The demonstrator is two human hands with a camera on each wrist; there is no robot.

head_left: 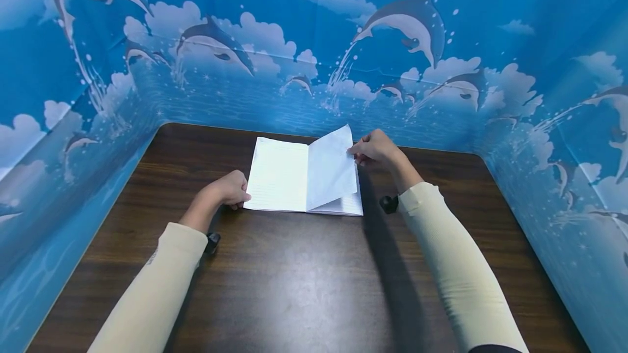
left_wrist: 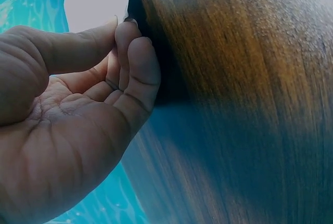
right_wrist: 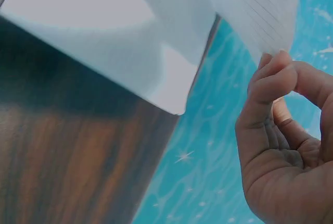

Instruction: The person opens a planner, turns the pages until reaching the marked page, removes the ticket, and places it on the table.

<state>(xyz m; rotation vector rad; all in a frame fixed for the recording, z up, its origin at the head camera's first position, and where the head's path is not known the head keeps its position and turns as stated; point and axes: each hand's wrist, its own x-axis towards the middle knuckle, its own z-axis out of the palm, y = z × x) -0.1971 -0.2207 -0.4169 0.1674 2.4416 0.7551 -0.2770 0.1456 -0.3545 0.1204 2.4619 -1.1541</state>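
An open notebook point(head_left: 277, 176) with lined white pages lies toward the back of the table. My left hand point(head_left: 231, 189) pinches the lower left edge of the notebook, thumb on top and fingers curled beneath, as the left wrist view shows. One page point(head_left: 331, 168) on the right side is lifted and slants up from the spine. Its outer edge is pinched between the thumb and fingers of my right hand point(head_left: 375, 148). In the right wrist view faint ruled lines show on the raised page point(right_wrist: 260, 10), and the page block point(right_wrist: 156, 73) lies below it on the table.
The dark wood-grain table point(head_left: 294, 277) has rounded far corners. A blue curtain point(head_left: 275, 70) printed with dolphins and clouds stands around its back and sides. A small black device point(head_left: 389, 204) sits at the right wrist, and another point(head_left: 212, 243) at the left.
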